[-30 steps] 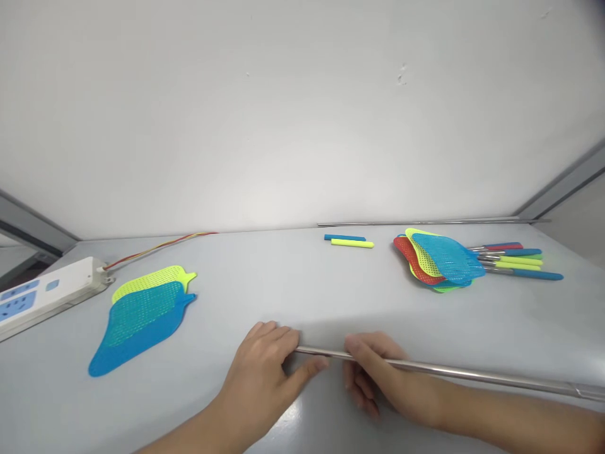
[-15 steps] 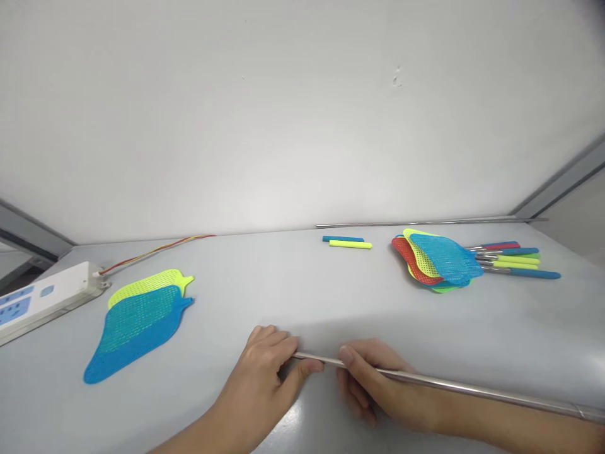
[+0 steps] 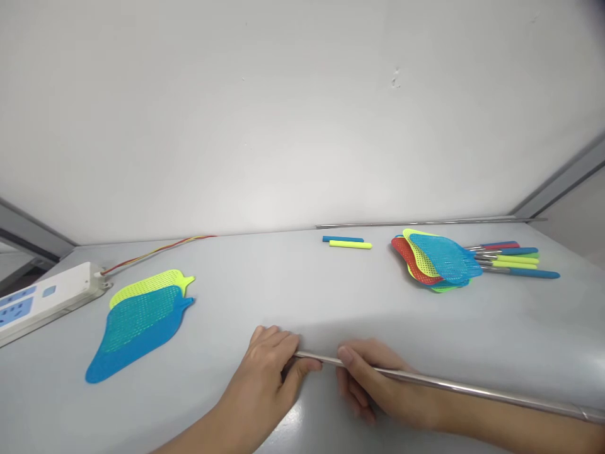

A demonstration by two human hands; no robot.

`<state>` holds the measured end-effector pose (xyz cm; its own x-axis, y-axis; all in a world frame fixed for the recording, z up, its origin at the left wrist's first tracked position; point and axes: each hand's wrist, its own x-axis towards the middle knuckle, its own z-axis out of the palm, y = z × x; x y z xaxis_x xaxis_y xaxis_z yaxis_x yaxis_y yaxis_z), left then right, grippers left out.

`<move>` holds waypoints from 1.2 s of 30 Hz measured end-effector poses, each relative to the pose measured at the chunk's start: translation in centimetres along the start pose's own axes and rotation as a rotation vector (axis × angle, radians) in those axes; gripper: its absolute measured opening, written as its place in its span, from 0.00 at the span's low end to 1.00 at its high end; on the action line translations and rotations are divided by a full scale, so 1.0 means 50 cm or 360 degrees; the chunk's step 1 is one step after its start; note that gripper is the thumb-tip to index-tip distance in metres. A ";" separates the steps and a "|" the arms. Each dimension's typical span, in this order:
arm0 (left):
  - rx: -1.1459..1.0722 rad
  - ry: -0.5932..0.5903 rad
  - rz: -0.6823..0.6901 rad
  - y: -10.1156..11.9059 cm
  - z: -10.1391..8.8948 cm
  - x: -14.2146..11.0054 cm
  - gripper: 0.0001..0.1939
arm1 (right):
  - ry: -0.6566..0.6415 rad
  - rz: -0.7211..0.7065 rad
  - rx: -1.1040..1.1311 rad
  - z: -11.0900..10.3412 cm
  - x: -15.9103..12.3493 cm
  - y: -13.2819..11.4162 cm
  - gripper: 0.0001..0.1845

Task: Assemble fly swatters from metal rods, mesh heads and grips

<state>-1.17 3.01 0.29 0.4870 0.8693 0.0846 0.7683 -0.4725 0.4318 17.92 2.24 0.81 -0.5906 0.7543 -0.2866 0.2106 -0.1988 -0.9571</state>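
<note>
Grips a metal rod [image 3: 472,388] over the near part of the surface [image 3: 265,284], with the left hand [image 3: 265,372] curled on its thin end and the right hand [image 3: 371,378] closed on it nearby. Has a blue mesh paddle [image 3: 142,325] overlapping a yellow paddle [image 3: 150,283] at left, and stacked swatters [image 3: 447,257] beyond at right.

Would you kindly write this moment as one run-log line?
Left hand: holding slim silver metal rod | right hand: holding same rod | left side: blue plastic mesh swatter head overlapping yellow one
</note>
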 end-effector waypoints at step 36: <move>-0.0230 -0.0057 0.0000 0.016 -0.026 -0.004 0.07 | 0.0143 -0.0114 0.0516 -0.007 -0.001 0.024 0.24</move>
<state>-1.18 2.63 1.77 0.5034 0.8624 0.0536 0.7019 -0.4444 0.5567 18.45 2.18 -0.32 -0.5207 0.8229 -0.2274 -0.0960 -0.3212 -0.9421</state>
